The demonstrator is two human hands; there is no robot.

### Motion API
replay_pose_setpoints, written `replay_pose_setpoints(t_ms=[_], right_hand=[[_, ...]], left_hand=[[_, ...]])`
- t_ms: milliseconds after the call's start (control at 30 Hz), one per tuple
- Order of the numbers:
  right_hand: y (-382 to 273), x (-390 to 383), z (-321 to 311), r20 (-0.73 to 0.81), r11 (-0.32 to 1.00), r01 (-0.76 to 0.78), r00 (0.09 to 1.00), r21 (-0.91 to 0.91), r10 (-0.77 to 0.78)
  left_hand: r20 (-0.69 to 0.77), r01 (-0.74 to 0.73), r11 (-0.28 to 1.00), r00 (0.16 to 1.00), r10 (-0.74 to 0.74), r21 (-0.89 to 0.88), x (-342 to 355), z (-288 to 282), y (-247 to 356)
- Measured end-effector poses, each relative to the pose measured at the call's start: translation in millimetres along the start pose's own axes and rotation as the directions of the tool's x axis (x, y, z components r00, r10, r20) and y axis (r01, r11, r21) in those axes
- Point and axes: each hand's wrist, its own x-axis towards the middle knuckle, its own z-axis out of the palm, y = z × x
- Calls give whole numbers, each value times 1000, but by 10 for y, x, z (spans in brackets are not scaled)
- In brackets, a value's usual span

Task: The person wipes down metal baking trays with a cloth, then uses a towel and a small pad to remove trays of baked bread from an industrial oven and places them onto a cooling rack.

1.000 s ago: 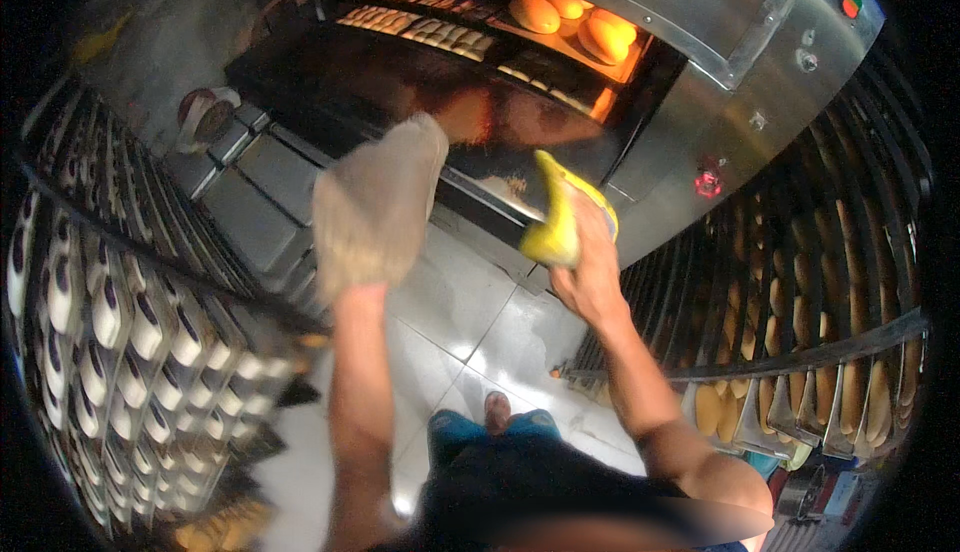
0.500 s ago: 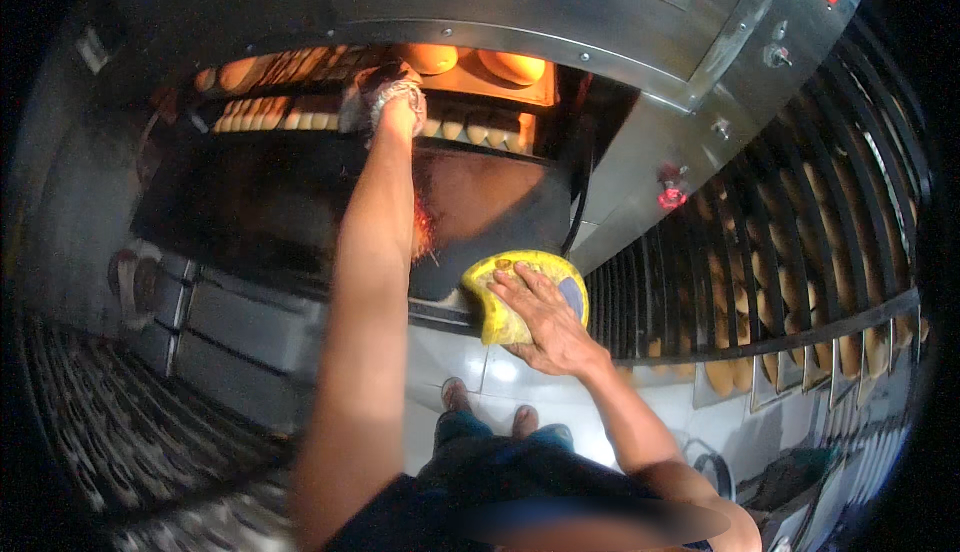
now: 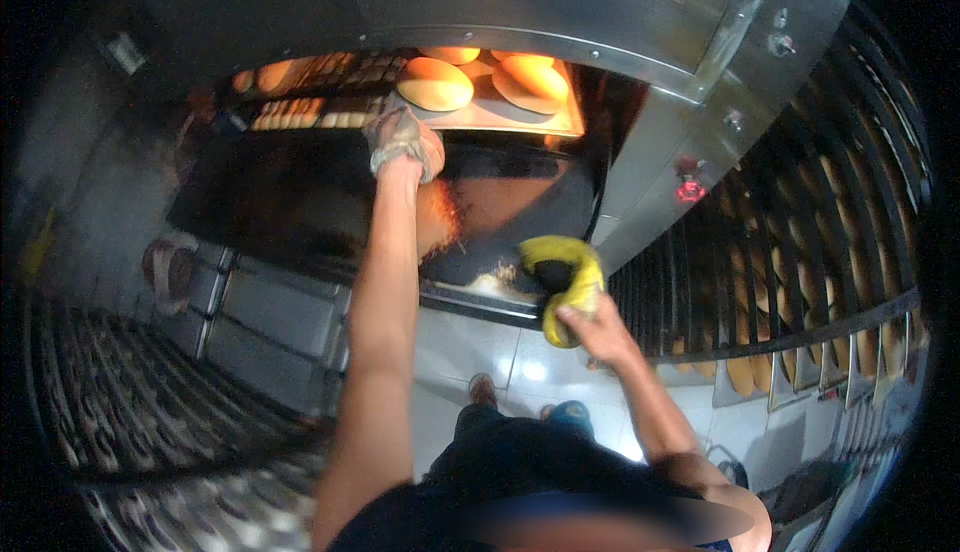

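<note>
My left hand [image 3: 404, 145], wrapped in a worn cloth mitt, closes on the front left edge of a baking tray [image 3: 482, 125] at the oven's mouth. Large golden loaves [image 3: 435, 86] sit on the tray, lit orange from inside. The mitt hides my fingers. Lower and to the right, my right hand [image 3: 600, 328] grips a curved yellow pad [image 3: 566, 250] by its near end. The pad is bent and tilted, over the right front corner of the dark oven ledge [image 3: 390, 217]. To the left of the large loaves, rows of small breads [image 3: 290, 113] lie inside the oven.
A steel oven front [image 3: 520, 22] with knobs and a red valve handle [image 3: 690, 188] runs above and to the right. A dark rack [image 3: 770, 292] holding many long loaves stands at right. Another slatted rack [image 3: 150, 422] is at lower left. White floor tiles [image 3: 460, 337] lie below.
The tray of large loaves has slid toward me with my left hand, covering part of the small breads. My right hand has gone from lying flat on the yellow pad to gripping it by one end.
</note>
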Motion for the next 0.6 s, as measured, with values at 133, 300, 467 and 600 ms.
replay_pose_setpoints(t_ms=[133,300,467,600], right_hand=[[259,-511,-216,-245,912,98,970,397,2],[543,-948,-444,-169,774,27,980,633,104],[906,-870,-468,189,596,-296,953,746,237],[880,-886,-565,449,626,-483,864,612,227]], left_hand=[[86,-224,380,933,349,897,-1219,48,-248],[99,-388,450,834,542,804,-3015,-220,-716],[159,-530,378,714,681,759,-4813,-813,-1204],[226,-580,432,740,633,690,-5852,-1513,-1509]])
